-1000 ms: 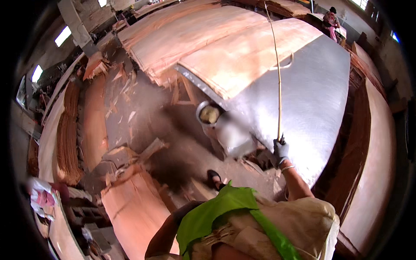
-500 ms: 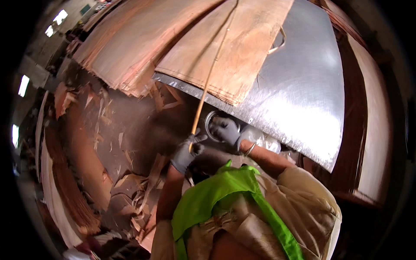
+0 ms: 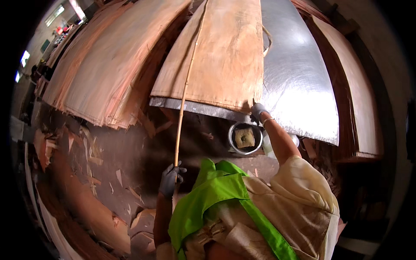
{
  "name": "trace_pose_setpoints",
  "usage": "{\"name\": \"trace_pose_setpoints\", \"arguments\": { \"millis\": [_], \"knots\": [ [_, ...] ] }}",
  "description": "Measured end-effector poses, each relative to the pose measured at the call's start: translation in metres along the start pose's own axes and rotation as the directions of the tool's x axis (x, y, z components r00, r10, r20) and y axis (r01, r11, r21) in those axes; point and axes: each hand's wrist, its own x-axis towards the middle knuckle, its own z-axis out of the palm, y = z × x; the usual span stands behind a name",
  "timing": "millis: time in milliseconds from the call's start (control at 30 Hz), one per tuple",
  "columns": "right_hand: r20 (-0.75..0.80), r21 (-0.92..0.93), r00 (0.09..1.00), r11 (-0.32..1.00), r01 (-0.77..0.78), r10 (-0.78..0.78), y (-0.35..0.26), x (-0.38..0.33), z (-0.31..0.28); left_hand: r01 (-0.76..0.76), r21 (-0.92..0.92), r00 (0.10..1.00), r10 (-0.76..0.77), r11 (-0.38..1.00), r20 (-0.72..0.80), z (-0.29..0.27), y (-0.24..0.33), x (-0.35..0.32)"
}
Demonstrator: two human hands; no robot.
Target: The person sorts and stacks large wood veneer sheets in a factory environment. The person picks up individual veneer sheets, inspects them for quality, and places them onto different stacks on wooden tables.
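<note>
Left hand (image 3: 171, 178) grips a stick (image 3: 183, 97); right hand (image 3: 258, 111) touches veneer sheet (image 3: 221, 56)

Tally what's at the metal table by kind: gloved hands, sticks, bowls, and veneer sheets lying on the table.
Gloved hands: 2, left hand and right hand
Long thin stick: 1
Round metal bowl: 1
Veneer sheet on the metal table: 1
Total: 5

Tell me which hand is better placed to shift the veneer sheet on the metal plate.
Right. The right hand already rests on the near corner of the veneer sheet, where it overhangs the metal plate. The left hand is lower down, its grip closed on the long stick.
</note>
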Motion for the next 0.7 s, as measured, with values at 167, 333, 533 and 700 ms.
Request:
{"name": "trace_pose_setpoints", "arguments": {
  "millis": [167, 333, 533, 700],
  "knots": [
    [-0.043, -0.359, 0.998, 0.932, -0.052, 0.04, -0.021, 0.011, 0.01, 0.059, 0.011, 0.998, -0.059, 0.998, -0.012, -0.053, -0.007, 0.028],
    [-0.012, -0.532, 0.994, 0.843, 0.086, -0.109, -0.037, -0.005, 0.004, -0.163, 0.521, 0.987, 0.146, 0.838, 0.073, -0.082, 0.03, 0.062],
    [-0.077, -0.307, 0.997, 0.951, -0.04, 0.017, -0.072, -0.035, 0.015, -0.108, 0.578, 0.994, 0.085, 0.809, 0.067, -0.133, 0.047, 0.101],
    [-0.46, -0.051, 0.846, 0.96, 0.276, -0.268, 0.007, 0.006, 0.05, 0.076, 0.465, 0.997, -0.075, 0.882, -0.02, -0.13, 0.093, 0.134]
  ]
}}
